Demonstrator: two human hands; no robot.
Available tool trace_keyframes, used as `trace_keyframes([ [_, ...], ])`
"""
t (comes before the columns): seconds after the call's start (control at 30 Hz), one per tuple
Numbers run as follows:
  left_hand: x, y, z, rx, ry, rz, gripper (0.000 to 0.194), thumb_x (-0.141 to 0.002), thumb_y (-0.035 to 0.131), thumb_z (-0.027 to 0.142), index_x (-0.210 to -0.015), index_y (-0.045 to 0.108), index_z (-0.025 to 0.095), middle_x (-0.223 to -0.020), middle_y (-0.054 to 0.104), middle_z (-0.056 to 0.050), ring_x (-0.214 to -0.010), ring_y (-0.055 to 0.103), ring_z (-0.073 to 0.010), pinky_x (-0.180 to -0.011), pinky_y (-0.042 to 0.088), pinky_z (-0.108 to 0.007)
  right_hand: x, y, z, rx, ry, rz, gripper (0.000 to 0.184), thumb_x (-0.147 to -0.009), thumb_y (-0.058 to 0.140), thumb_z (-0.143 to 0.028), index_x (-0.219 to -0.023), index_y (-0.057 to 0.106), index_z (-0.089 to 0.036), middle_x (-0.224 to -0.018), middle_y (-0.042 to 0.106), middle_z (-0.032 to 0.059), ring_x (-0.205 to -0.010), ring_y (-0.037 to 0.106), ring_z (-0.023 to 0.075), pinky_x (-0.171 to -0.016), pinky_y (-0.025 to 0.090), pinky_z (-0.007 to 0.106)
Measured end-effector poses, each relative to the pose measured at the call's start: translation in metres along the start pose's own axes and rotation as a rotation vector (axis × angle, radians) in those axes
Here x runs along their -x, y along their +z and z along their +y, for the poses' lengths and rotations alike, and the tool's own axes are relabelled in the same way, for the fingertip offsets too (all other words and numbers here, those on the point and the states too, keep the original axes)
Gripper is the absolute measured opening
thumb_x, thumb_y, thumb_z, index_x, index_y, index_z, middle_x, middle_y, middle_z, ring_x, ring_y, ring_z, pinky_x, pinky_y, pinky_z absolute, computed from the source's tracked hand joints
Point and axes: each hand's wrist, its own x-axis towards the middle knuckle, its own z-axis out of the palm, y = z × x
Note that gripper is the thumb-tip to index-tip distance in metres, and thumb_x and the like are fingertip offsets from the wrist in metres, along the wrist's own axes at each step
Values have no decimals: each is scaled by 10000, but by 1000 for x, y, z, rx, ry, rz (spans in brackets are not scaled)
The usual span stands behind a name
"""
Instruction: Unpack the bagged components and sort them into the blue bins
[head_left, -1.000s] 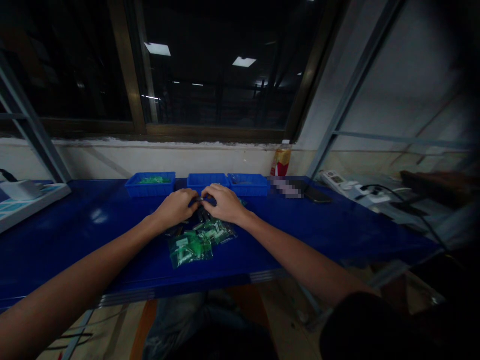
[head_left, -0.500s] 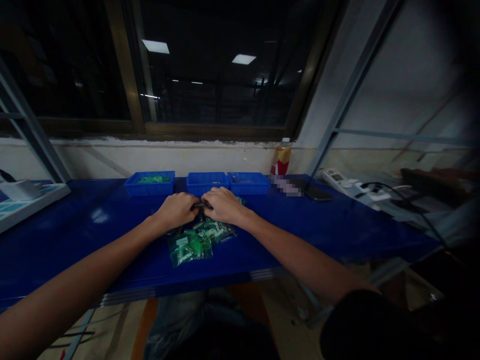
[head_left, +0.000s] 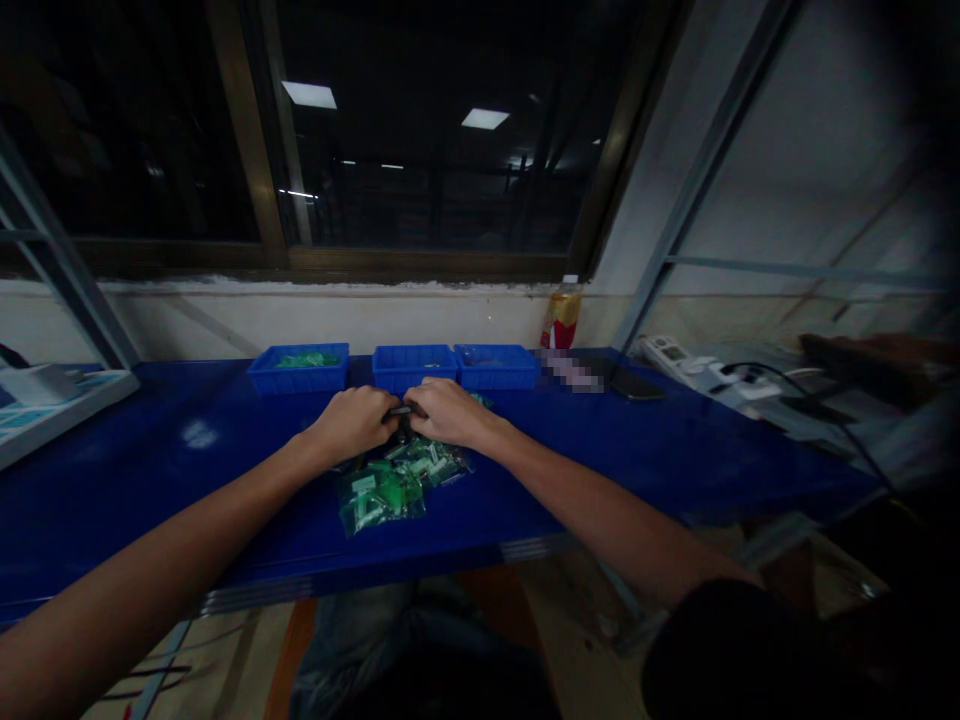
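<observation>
Both ends of a dark piece [head_left: 403,410] (too small to be identified) are concealed by the left hand [head_left: 361,420] and right hand [head_left: 448,412]. The power strip [head_left: 71,408] is cut off at the left edge; a pinkish item [head_left: 574,373] on the table [head_left: 607,450] is obscured by pixelation.

A wide window [head_left: 435,215] in a brown frame [head_left: 259,160] spans the back, its panes nearly black apart from two bright rectangular light panels [head_left: 485,119] and a few thin streaks. Beneath it runs a pale wall [head_left: 360,315], rough along its top edge. The glossy blue bench [head_left: 187,490] stands between slanting grey posts [head_left: 703,180], above a beige floor [head_left: 214,665].
</observation>
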Motion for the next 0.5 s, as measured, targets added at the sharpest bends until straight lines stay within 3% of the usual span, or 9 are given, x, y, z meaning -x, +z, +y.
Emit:
trace_keyframes([
  [0.4, 2, -3, -1, 6, 13, 17, 292, -828, 391, 316, -961, 635, 226, -917, 672, -72, -836, 628, -234, -695, 459, -299, 2, 0, 2, -55, 84, 17, 150, -764, 457, -113, -831, 583, -161, -718, 599, 43, -736, 540, 165, -645, 347, 262],
  [0.5, 1, -3, -4, 13, -8, 16, 287, -816, 395, 320, -919, 642, 218, -871, 677, -70, -816, 632, -241, -677, 462, -303, 3, -1, 0, -84, 95, 71, 199, -795, 445, -142, -962, 550, -167, -762, 595, 43, -770, 521, 170, -677, 358, 272],
])
